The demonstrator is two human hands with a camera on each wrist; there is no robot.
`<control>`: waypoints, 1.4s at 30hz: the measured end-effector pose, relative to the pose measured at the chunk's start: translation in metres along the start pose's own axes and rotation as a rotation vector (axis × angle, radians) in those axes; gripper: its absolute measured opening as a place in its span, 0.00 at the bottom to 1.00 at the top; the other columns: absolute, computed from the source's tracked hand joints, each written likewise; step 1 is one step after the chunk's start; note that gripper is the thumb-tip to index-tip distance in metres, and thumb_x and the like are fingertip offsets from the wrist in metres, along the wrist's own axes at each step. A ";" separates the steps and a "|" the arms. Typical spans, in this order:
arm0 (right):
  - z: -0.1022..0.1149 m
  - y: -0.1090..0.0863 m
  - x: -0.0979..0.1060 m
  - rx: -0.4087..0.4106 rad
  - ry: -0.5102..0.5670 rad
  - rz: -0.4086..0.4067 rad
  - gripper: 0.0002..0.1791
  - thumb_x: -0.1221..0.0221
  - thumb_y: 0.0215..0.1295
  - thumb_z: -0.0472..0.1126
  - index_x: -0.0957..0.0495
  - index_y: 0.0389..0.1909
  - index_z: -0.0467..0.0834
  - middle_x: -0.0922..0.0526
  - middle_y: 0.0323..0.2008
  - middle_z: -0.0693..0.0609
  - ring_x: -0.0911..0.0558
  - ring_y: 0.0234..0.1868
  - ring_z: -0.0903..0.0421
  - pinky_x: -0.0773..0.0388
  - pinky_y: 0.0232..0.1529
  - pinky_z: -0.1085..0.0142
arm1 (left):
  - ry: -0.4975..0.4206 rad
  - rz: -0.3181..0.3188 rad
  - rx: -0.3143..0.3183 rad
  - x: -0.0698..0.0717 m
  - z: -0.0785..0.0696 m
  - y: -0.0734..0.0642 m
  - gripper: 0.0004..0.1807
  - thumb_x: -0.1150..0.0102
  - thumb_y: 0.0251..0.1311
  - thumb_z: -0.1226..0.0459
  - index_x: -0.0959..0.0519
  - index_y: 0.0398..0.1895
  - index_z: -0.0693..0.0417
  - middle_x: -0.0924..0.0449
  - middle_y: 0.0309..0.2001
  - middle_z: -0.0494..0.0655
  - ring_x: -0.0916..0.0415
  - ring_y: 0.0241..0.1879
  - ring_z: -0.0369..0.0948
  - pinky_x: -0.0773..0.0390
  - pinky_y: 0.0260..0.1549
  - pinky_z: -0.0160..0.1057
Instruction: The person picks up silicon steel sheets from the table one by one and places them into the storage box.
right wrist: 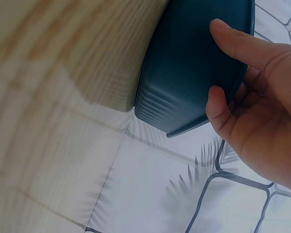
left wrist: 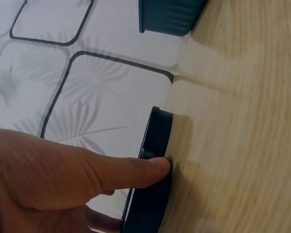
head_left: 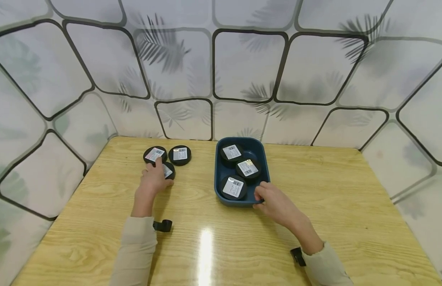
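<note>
On the left of the table, my left hand [head_left: 153,178] holds a flat round black container [head_left: 169,170] with a white barcode label, its thumb pressed on the side wall [left wrist: 157,189] in the left wrist view. Two like containers lie just behind, one at the back left [head_left: 154,153] and one to the right [head_left: 179,155]. My right hand [head_left: 276,202] grips the front right corner of a blue plastic bin [head_left: 239,203], fingers over the rim and thumb outside. Inside the bin lie three more labelled black containers [head_left: 233,187].
The pale wooden table [head_left: 192,190] runs back to a wall [head_left: 249,67] with a leaf-and-line pattern. More patterned wall stands at both sides. A black strap mount [head_left: 163,225] sits on the left wrist, another [head_left: 297,256] on the right.
</note>
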State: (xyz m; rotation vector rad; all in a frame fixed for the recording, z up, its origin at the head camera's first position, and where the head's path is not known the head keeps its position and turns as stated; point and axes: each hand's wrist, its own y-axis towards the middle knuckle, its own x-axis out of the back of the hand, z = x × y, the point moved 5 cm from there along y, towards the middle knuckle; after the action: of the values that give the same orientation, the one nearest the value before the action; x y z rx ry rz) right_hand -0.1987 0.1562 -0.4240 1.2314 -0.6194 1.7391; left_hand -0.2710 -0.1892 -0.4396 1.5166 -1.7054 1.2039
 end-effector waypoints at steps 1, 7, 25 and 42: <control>0.000 0.000 0.000 0.001 0.001 -0.001 0.18 0.26 0.52 0.34 0.30 0.24 0.47 0.35 0.27 0.57 0.34 0.31 0.59 0.33 0.32 0.67 | 0.001 -0.004 -0.002 0.000 0.000 0.000 0.50 0.35 0.62 0.60 0.58 0.75 0.67 0.49 0.62 0.82 0.44 0.61 0.74 0.38 0.58 0.69; 0.000 -0.001 0.001 0.000 -0.003 -0.005 0.18 0.26 0.52 0.33 0.30 0.24 0.47 0.35 0.27 0.56 0.34 0.31 0.59 0.34 0.32 0.66 | 0.000 -0.019 -0.009 0.000 0.000 -0.001 0.49 0.35 0.62 0.60 0.57 0.75 0.66 0.47 0.61 0.81 0.43 0.60 0.73 0.38 0.58 0.68; 0.000 0.000 0.000 0.007 -0.007 -0.006 0.19 0.26 0.51 0.34 0.30 0.24 0.48 0.35 0.27 0.57 0.34 0.31 0.59 0.34 0.33 0.67 | -0.005 -0.031 0.001 -0.001 0.003 -0.002 0.48 0.36 0.63 0.60 0.56 0.75 0.66 0.49 0.64 0.81 0.46 0.62 0.74 0.40 0.59 0.69; 0.002 0.001 0.000 0.008 -0.005 -0.013 0.19 0.26 0.51 0.34 0.30 0.24 0.47 0.35 0.27 0.57 0.34 0.31 0.59 0.34 0.32 0.67 | 0.006 -0.059 -0.020 0.000 0.006 -0.001 0.48 0.36 0.62 0.58 0.55 0.75 0.66 0.47 0.63 0.81 0.43 0.61 0.73 0.37 0.57 0.69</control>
State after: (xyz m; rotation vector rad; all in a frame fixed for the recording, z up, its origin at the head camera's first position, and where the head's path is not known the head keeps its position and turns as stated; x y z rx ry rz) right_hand -0.1984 0.1543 -0.4228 1.2426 -0.6067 1.7295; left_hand -0.2693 -0.1943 -0.4421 1.5389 -1.6520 1.1574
